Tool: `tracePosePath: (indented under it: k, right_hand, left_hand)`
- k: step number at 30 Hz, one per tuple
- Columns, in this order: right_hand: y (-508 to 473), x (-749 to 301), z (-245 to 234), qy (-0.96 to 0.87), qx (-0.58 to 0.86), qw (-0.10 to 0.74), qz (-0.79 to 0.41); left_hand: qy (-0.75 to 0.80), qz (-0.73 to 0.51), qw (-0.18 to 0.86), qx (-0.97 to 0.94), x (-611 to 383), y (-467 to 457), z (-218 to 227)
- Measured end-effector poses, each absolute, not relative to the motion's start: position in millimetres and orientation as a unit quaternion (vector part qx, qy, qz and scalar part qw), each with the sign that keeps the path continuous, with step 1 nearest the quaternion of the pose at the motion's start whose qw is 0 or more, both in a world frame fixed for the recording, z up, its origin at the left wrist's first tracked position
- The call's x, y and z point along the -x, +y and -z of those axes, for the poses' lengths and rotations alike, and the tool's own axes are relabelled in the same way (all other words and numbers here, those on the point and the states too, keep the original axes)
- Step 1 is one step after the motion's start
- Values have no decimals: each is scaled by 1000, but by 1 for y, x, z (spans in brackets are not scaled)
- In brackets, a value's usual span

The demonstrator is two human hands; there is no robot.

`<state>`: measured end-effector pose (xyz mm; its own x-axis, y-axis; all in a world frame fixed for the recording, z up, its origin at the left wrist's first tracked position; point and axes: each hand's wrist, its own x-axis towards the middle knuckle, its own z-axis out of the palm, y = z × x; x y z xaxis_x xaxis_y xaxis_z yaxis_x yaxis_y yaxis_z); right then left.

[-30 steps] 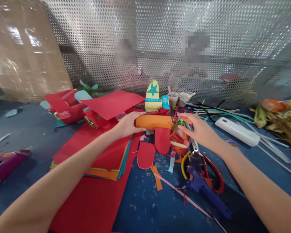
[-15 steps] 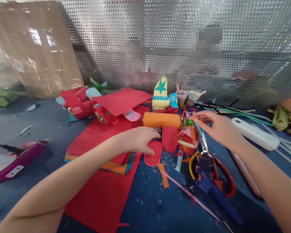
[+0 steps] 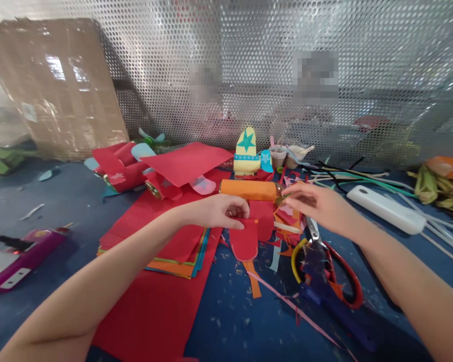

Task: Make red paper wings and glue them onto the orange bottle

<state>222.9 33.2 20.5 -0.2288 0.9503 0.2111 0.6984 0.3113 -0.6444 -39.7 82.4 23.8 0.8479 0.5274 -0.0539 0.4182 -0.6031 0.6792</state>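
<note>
My left hand (image 3: 228,212) pinches the upper edge of a red paper cutout with a rounded end (image 3: 244,244), thumb on its front. Behind it lies a bottle wrapped in orange paper (image 3: 248,190), on its side with its neck to the right. My right hand (image 3: 315,205) has its fingers closed around the bottle's neck end and covers the cap. A second red cutout (image 3: 265,229) lies just below the bottle, between both hands. Paper scraps (image 3: 287,221) are strewn beside the right fingertips.
Scissors (image 3: 358,291) and a blue-handled tool (image 3: 335,311) lie at front right. Stacked coloured paper (image 3: 147,311) spreads at left. Red paper models (image 3: 126,168), a yellow rocket shape (image 3: 245,146) and a white glue gun-like object (image 3: 387,208) stand around. A purple power strip (image 3: 33,251) sits far left.
My left hand has closed on the red cutout and raised its upper edge. My right hand has moved slightly left, over the bottle's green cap.
</note>
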Motion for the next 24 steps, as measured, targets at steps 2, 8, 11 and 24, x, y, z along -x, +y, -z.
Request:
tracePosePath:
  k: [2, 8, 11, 24]
  right_hand:
    - [25, -210, -24, -770, 514, 281, -253]
    - [6, -184, -31, -773, 489, 289, -282]
    - [7, -194, -40, -753, 512, 317, -266]
    - [30, -271, -62, -510, 582, 573, -271]
  left_hand:
    - [263, -101, 376, -883, 36, 79, -23]
    - [272, -166, 386, -865, 23, 63, -25]
    - [313, -236, 309, -867, 24, 68, -25]
    - [374, -279, 223, -856, 60, 122, 9]
